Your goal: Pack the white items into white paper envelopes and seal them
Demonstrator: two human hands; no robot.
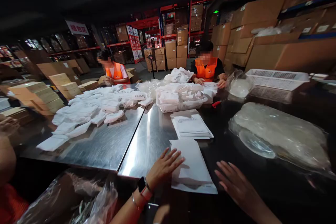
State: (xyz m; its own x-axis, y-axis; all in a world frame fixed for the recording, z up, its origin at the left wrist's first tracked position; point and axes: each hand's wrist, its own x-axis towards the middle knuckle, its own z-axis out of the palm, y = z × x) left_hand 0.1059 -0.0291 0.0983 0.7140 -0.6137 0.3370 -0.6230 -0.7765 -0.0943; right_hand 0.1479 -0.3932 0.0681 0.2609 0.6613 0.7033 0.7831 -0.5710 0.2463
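Watching remotely, I see the left hand (163,166) spread wide, reaching over the left edge of a flat white rectangular packet (193,169) on the shiny metal bench (140,141). The right hand (234,182), also wide, is just beside the packet's right edge. Beyond lies a stack of white printed packets (191,126).

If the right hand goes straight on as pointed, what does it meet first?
Likely the nearest flat white sheet, at its right edge; the right hand may pass above, its height being unclear.
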